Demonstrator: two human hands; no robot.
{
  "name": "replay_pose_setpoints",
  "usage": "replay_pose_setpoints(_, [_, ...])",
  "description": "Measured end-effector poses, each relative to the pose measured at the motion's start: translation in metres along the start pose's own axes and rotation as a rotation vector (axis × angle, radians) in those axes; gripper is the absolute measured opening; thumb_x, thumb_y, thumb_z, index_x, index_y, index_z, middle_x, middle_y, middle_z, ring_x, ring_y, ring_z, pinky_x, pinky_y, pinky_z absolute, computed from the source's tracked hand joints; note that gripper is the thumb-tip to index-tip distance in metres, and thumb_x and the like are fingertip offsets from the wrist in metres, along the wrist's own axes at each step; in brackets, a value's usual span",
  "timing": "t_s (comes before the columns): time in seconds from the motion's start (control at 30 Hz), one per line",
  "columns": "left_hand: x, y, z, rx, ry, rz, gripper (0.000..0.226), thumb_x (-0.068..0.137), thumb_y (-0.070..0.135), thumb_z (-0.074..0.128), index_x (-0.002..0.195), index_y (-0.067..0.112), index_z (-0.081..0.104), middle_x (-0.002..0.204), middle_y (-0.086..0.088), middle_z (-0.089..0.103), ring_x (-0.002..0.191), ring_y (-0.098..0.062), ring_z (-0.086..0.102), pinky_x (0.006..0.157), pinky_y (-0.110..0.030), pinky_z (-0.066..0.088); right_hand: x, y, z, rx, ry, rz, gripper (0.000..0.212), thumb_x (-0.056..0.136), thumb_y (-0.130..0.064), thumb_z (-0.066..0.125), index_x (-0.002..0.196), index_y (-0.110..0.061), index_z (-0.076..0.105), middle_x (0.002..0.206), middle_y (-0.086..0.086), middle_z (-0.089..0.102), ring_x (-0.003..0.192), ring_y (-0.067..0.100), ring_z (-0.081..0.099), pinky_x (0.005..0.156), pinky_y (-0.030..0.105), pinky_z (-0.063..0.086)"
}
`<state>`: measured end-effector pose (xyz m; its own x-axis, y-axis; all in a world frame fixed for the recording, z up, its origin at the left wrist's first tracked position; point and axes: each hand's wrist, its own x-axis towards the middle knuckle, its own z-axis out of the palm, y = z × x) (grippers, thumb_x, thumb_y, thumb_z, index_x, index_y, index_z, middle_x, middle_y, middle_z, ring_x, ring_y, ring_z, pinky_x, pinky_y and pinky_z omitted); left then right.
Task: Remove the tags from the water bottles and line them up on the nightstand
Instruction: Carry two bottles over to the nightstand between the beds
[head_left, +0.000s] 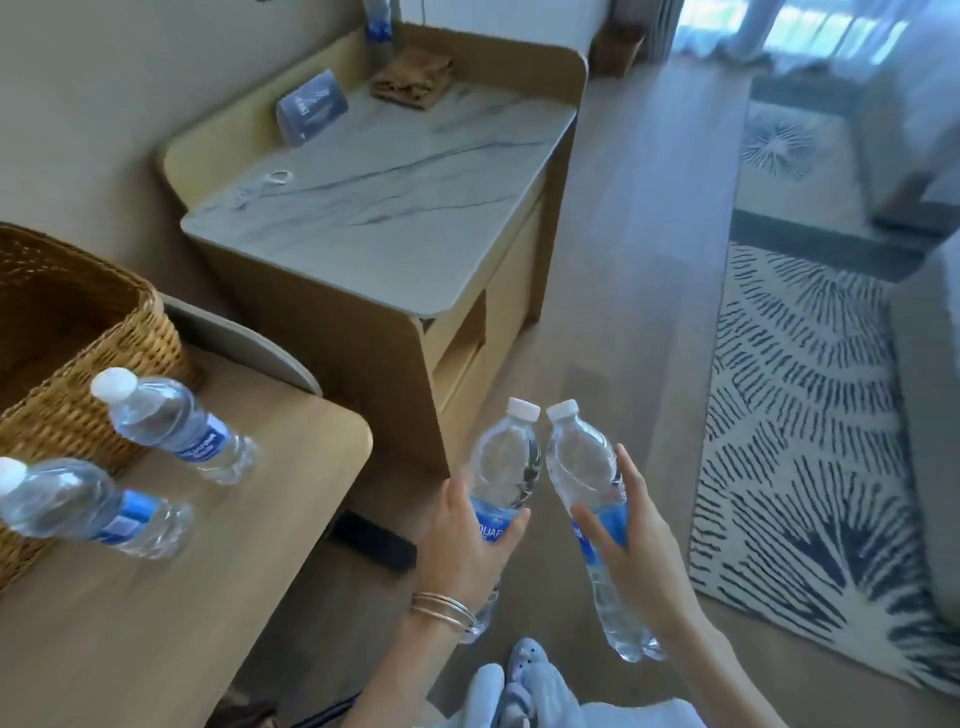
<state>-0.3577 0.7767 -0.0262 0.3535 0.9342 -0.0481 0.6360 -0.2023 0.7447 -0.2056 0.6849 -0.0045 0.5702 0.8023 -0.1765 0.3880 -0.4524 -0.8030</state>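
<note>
Bottles: my left hand (470, 540) grips one water bottle (506, 467), my right hand (631, 540) grips another (584, 467), caps nearly touching, short of nightstand (374, 171). Two bottles (176, 423) stand beside wicker basket (62, 332), interior hidden.

Only "AQUAF" is legible, in white on the blue label of the bottle (503, 483) gripped in the left hand (470, 540), cut off just beside the thumb. Labels on the other bottles and the card (311, 105) on the nightstand (395, 197) are too blurred to be read.
</note>
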Motion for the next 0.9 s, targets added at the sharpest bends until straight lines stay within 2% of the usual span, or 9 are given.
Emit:
replay_pose_setpoints(0.1, [0.019,0.029,0.027,0.044,-0.067,0.045,0.090,0.071,0.069,0.056,0.143,0.025,0.024,0.126,0.001,0.057,0.107,-0.019,0.061,0.088,-0.033,0.052,0.007,0.018,-0.032,0.003,0.070,0.052,0.077,0.085,-0.045,0.058,0.145,-0.041,0.010,0.141,-0.018,0.039,0.121,0.011,0.048,0.084,0.024,0.037])
replay_pose_setpoints(0.33, [0.055,0.097,0.083,0.064,-0.284,0.224,0.088,0.079,0.059,0.058,0.146,0.024,0.014,0.114,0.004,0.059,0.099,-0.017,0.062,0.082,-0.022,0.049,0.024,0.055,-0.080,0.063,0.275,0.176,0.081,0.076,-0.061,0.048,0.146,-0.040,0.011,0.140,-0.006,0.045,0.114,0.016,0.052,0.086,0.029,0.042])
replay_pose_setpoints(0.47, [0.080,0.116,0.120,-0.030,-0.424,0.254,0.091,0.073,0.063,0.057,0.147,0.027,0.018,0.131,0.001,0.054,0.110,-0.015,0.057,0.088,-0.022,0.046,0.046,0.070,-0.100,0.081,0.348,0.251,0.085,0.073,-0.065,0.044,0.146,-0.039,0.008,0.102,-0.002,0.059,0.087,0.016,0.058,0.070,0.022,0.045])
replay_pose_setpoints(0.53, [0.098,0.128,0.137,-0.134,-0.499,0.219,0.092,0.071,0.061,0.060,0.146,0.031,0.017,0.135,0.003,0.051,0.107,-0.009,0.053,0.084,-0.013,0.043,0.066,0.076,-0.112,0.106,0.382,0.293,0.085,0.075,-0.062,0.047,0.146,-0.038,0.007,0.083,0.008,0.061,0.071,0.019,0.058,0.063,0.020,0.044])
replay_pose_setpoints(0.6, [0.121,0.142,0.153,-0.222,-0.554,0.192,0.091,0.071,0.058,0.061,0.145,0.036,0.015,0.138,0.005,0.047,0.108,-0.008,0.052,0.081,-0.006,0.039,0.091,0.084,-0.123,0.151,0.408,0.318,0.087,0.075,-0.066,0.048,0.147,-0.038,0.006,0.088,0.010,0.063,0.075,0.021,0.060,0.066,0.024,0.045])
replay_pose_setpoints(0.7, [0.164,0.165,0.174,-0.230,-0.605,0.216,0.085,0.067,0.064,0.056,0.137,0.048,0.010,0.133,0.006,0.051,0.107,-0.014,0.059,0.088,-0.019,0.044,0.137,0.088,-0.142,0.200,0.431,0.329,0.094,0.071,-0.080,0.042,0.146,-0.039,0.002,0.110,-0.004,0.050,0.097,0.015,0.053,0.078,0.028,0.041])
replay_pose_setpoints(0.77, [0.195,0.183,0.184,-0.213,-0.625,0.265,0.077,0.066,0.068,0.053,0.129,0.052,0.012,0.119,0.011,0.055,0.092,-0.008,0.061,0.082,-0.020,0.048,0.167,0.085,-0.155,0.196,0.458,0.340,0.093,0.073,-0.078,0.041,0.146,-0.037,0.000,0.119,-0.007,0.045,0.110,0.011,0.046,0.085,0.029,0.039])
replay_pose_setpoints(0.87, [0.239,0.209,0.201,-0.194,-0.651,0.317,0.079,0.067,0.068,0.053,0.132,0.045,0.014,0.107,0.010,0.060,0.080,0.000,0.059,0.077,-0.019,0.049,0.209,0.082,-0.172,0.163,0.509,0.363,0.090,0.075,-0.079,0.039,0.144,-0.040,-0.003,0.123,0.000,0.052,0.120,0.017,0.048,0.089,0.034,0.041])
replay_pose_setpoints(0.9, [0.252,0.217,0.207,-0.187,-0.659,0.326,0.082,0.067,0.068,0.053,0.134,0.041,0.016,0.110,0.007,0.060,0.082,-0.001,0.060,0.078,-0.021,0.050,0.221,0.081,-0.177,0.146,0.530,0.358,0.089,0.073,-0.082,0.037,0.142,-0.046,-0.005,0.115,0.002,0.055,0.117,0.020,0.052,0.091,0.037,0.042])
